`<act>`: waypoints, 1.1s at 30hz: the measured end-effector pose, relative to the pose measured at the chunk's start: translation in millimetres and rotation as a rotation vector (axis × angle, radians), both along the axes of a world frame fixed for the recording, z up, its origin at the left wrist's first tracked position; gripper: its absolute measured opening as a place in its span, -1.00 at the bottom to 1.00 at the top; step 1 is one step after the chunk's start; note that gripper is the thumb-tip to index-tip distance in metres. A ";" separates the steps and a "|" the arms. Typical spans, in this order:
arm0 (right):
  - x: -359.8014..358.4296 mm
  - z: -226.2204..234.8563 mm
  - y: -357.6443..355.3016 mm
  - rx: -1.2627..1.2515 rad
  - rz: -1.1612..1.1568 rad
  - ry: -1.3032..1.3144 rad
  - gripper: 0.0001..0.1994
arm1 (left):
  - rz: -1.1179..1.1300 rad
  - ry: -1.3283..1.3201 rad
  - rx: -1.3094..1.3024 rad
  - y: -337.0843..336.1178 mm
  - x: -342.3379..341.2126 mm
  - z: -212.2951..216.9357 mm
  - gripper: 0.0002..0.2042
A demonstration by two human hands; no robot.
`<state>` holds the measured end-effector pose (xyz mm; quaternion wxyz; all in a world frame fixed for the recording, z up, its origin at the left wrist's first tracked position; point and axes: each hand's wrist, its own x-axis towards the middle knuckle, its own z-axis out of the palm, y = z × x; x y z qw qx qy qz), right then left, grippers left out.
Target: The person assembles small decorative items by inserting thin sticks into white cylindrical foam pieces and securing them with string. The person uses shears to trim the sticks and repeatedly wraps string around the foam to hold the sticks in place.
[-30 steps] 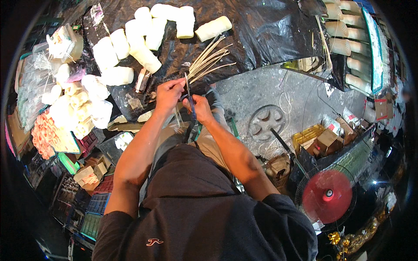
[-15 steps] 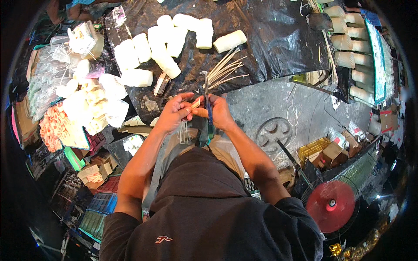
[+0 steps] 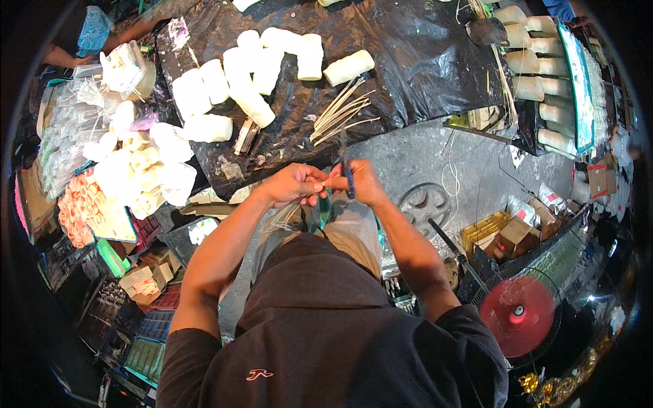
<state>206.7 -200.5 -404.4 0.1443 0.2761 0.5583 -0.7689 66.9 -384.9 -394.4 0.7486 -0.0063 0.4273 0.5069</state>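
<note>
My left hand (image 3: 296, 185) is closed in front of my lap, its fingertips pinching thin pale strands (image 3: 284, 216) that hang below it. My right hand (image 3: 362, 182) meets it fingertip to fingertip and is wrapped around what looks like scissors (image 3: 347, 170), dark blue in the handle, blades pointing away from me. What lies between the fingertips is too small to make out fully. Just beyond the hands, a loose bundle of pale, thin sticks or stiff wicks (image 3: 340, 117) rests on the black plastic sheet (image 3: 422, 75).
Several cream cylinders (image 3: 250, 105) lie across the sheet beside a small box-like block (image 3: 245, 137). White pieces and orange rings (image 3: 80, 207) are piled at left. Stacked cylinders (image 3: 544, 85) stand at right, with a red fan (image 3: 517, 315) below. Another person's arm (image 3: 139, 30) shows at top left.
Both hands have come down closer to my lap. The scissors have turned in my right hand, and the pale piece between my fingers is now mostly hidden. The view has shifted slightly.
</note>
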 end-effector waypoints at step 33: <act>-21.7 -22.5 140.5 0.844 -0.372 -0.182 -0.52 | 0.076 0.539 -0.478 38.3 -13.3 -49.8 -0.88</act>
